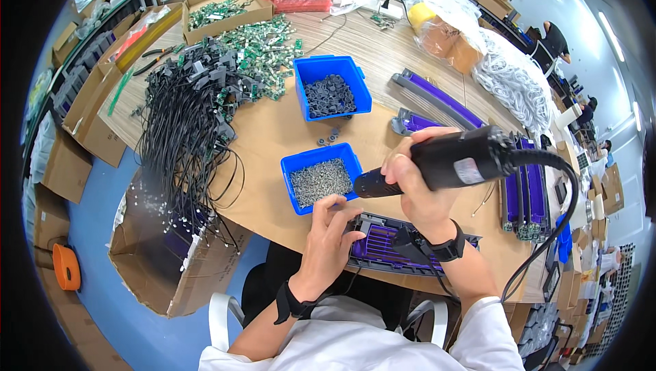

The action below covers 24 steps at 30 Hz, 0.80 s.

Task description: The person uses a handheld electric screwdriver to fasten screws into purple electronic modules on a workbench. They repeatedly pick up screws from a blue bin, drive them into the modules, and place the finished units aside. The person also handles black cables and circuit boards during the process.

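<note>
My right hand (pixel 417 176) is wrapped around a black corded electric screwdriver (pixel 461 159), tilted with its front end toward the left. That front end is beside the rim of a blue bin of small metal screws (pixel 321 183). My left hand (pixel 326 238) is curled at the left end of a purple and black plastic housing (pixel 383 241), its thumb and forefinger bent toward each other. What those fingers hold, if anything, is too small to make out. The housing lies at the table's near edge, partly covered by my right wrist and a black part (pixel 412 244) on it.
Another blue bin (pixel 331 67) holds dark grey plastic parts. Black cables (pixel 184 111) hang off the table's left side above a cardboard box (pixel 184 289), beside green circuit boards (pixel 266 50). More purple housings (pixel 526 193) lie at the right, near the screwdriver's cord (pixel 570 200).
</note>
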Motion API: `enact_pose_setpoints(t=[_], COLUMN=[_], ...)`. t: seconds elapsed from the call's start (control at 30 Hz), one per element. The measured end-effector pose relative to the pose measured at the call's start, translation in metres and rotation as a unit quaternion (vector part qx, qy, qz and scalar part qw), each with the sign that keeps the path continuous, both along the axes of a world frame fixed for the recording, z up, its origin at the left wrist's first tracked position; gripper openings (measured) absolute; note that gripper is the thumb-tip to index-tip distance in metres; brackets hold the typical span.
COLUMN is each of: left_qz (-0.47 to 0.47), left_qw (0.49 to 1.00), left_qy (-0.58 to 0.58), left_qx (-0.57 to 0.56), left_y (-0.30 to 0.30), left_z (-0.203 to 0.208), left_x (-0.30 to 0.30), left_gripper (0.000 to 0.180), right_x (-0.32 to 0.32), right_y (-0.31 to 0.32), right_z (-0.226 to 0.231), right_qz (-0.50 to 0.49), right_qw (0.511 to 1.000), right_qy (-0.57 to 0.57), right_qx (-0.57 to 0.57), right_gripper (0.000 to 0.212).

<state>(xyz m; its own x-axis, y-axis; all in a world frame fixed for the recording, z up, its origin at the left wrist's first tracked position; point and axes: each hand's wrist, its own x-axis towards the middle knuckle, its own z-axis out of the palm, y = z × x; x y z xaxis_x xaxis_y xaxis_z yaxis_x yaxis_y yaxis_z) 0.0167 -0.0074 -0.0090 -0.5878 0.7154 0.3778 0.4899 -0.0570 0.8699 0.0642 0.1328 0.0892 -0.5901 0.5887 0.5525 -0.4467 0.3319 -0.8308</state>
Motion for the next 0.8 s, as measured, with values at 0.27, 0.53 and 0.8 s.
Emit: enact_pose_setpoints(t=[0.27,0.53,0.8], left_qz=[-0.024,-0.030,-0.044], left_qw=[0.999,0.998,0.998], left_qy=[-0.039,-0.044,-0.041], left_qx=[0.013,0.018,0.008], left_y=[0.0036,0.0049,0.0042], left_z=[0.0061,0.0037,0.0047], left_x=[-0.0033,-0.0051,-0.0063], left_gripper=[0.062,0.067,0.063], right_x=[0.0027,0.0018,0.0028], right_y=[0.0024,0.0011,0.0018], right_z=[0.0138,0.0136,0.0133], right_qz=[0.056,0.072,0.068], right_qw=[0.992,0.989,0.990], right_qy=[0.092,0.103,0.102], right_qx=[-0.060,-0.077,-0.070], right_gripper=[0.035,0.035,0.035])
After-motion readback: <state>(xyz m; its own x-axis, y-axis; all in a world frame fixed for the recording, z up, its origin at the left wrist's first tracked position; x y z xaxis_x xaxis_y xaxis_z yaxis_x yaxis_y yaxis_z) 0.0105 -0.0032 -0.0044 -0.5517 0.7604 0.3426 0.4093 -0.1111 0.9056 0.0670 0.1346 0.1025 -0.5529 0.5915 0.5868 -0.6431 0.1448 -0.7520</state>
